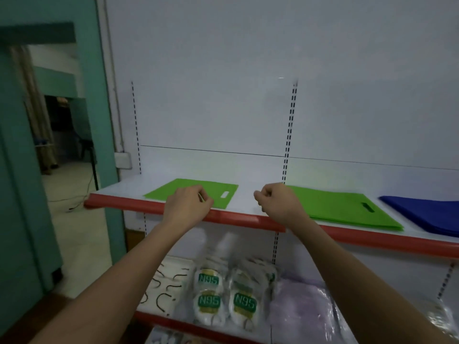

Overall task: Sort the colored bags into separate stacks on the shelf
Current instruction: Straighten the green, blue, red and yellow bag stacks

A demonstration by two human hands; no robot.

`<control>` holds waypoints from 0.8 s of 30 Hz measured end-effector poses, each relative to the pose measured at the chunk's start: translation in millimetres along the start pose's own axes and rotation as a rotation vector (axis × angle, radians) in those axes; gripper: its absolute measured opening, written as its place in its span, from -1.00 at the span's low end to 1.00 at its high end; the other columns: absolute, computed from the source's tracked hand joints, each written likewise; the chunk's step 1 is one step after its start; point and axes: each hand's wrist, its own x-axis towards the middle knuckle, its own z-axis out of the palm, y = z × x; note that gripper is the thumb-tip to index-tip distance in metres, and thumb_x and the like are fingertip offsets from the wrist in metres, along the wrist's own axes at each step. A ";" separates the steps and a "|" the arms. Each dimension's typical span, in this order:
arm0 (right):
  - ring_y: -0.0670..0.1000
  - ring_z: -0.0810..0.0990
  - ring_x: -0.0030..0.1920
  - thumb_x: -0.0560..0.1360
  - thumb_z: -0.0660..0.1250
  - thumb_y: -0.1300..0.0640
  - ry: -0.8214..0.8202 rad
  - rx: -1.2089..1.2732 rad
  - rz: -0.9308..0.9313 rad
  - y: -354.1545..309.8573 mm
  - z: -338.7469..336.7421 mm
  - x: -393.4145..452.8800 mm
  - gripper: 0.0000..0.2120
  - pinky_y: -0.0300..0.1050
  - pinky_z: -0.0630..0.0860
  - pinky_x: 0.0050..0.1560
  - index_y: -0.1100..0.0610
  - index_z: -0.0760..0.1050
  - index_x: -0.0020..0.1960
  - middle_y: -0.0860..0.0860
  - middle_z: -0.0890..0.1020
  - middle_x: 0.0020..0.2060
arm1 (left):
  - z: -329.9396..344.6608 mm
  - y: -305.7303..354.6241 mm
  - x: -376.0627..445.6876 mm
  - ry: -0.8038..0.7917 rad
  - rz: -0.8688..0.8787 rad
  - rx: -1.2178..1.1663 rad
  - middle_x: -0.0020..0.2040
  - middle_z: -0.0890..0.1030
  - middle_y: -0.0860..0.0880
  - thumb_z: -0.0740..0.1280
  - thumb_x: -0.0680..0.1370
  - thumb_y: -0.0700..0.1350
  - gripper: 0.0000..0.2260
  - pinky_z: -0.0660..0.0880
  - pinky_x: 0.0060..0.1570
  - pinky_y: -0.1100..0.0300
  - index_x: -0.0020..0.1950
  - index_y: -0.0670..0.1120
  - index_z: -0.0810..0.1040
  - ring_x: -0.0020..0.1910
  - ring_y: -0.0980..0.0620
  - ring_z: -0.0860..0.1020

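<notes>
The left hand [187, 203] rests curled on a single green bag [191, 192] on the shelf [243, 194], apparently pinching its edge. The right hand [278, 201] hovers in a loose fist, holding nothing. Just right of it lie a green stack [347, 209], then a blue stack [427, 214]. Sorting looks well underway; that lone green bag probably still needs merging.
</notes>
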 end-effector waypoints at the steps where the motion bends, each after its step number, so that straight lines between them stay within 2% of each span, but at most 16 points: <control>1: 0.17 0.65 -0.21 0.49 0.29 0.00 -0.027 -0.018 0.014 -9.9 11.3 4.1 -0.69 0.06 0.61 -0.08 0.19 0.51 -0.32 0.12 0.66 -0.32 | -6.5 -14.7 3.7 -0.001 -0.001 0.007 -0.25 0.59 0.09 0.29 0.49 0.02 -0.88 0.44 -0.22 0.14 -0.24 0.06 0.49 -0.18 -0.02 0.54; 5: 0.18 0.63 -0.11 0.50 0.32 0.06 -0.097 -0.107 0.080 -41.8 59.3 17.5 -0.74 -0.06 0.55 -0.07 0.27 0.59 -0.16 0.16 0.69 -0.21 | -26.3 -82.4 21.0 -0.013 -0.017 0.024 -0.22 0.60 0.08 0.28 0.48 0.02 -0.86 0.47 -0.18 0.14 -0.28 0.07 0.46 -0.16 -0.01 0.54; 11: 0.19 0.60 -0.07 0.50 0.32 0.12 -0.089 -0.176 0.169 -74.2 122.5 32.2 -0.82 -0.10 0.44 -0.14 0.23 0.60 -0.10 0.16 0.66 -0.15 | -36.6 -175.1 44.0 -0.089 -0.083 -0.022 -0.18 0.62 0.08 0.27 0.51 0.01 -0.89 0.53 -0.15 0.11 -0.18 0.04 0.54 -0.14 -0.02 0.57; 15: 0.21 0.60 -0.05 0.51 0.32 0.14 -0.038 -0.225 0.231 -74.4 140.0 56.2 -0.81 -0.08 0.44 -0.13 0.26 0.58 -0.01 0.20 0.66 -0.12 | -30.3 -211.7 76.0 -0.105 -0.109 -0.126 -0.15 0.63 0.06 0.33 0.49 -0.02 -0.93 0.57 -0.07 0.07 -0.18 0.05 0.57 -0.12 0.00 0.59; 19: 0.22 0.58 0.06 0.52 0.33 0.11 0.012 -0.324 0.264 -62.4 152.4 82.8 -0.76 -0.03 0.49 0.00 0.26 0.55 0.07 0.19 0.64 -0.01 | -11.1 -232.2 110.1 -0.106 -0.161 -0.174 -0.09 0.63 0.04 0.37 0.46 -0.01 -0.97 0.54 0.05 0.02 -0.13 0.06 0.58 0.00 -0.07 0.56; 21: 0.22 0.57 0.04 0.52 0.34 0.09 0.024 -0.351 0.283 -54.0 158.6 96.8 -0.75 -0.02 0.49 -0.01 0.28 0.53 0.05 0.18 0.62 -0.06 | 2.6 -241.5 129.3 -0.135 -0.188 -0.160 -0.03 0.62 0.02 0.38 0.46 0.00 -0.89 0.51 0.10 -0.01 -0.03 0.04 0.58 0.07 -0.09 0.54; 23: 0.18 0.55 -0.06 0.52 0.34 0.07 0.038 -0.372 0.317 -45.1 164.7 110.9 -0.77 -0.07 0.44 -0.10 0.24 0.46 -0.14 0.10 0.54 -0.25 | 17.9 -250.3 146.7 -0.155 -0.213 -0.122 0.07 0.62 -0.02 0.38 0.47 0.02 -0.76 0.48 0.15 -0.01 0.11 0.00 0.58 0.13 -0.11 0.52; 24: 0.15 0.52 -0.11 0.53 0.34 0.04 0.044 -0.388 0.331 -41.3 168.0 119.1 -0.70 -0.09 0.41 -0.13 0.19 0.36 -0.25 0.06 0.47 -0.33 | 25.7 -254.4 155.3 -0.162 -0.233 -0.106 0.13 0.61 -0.04 0.38 0.48 0.03 -0.70 0.47 0.18 0.00 0.17 -0.01 0.57 0.17 -0.12 0.51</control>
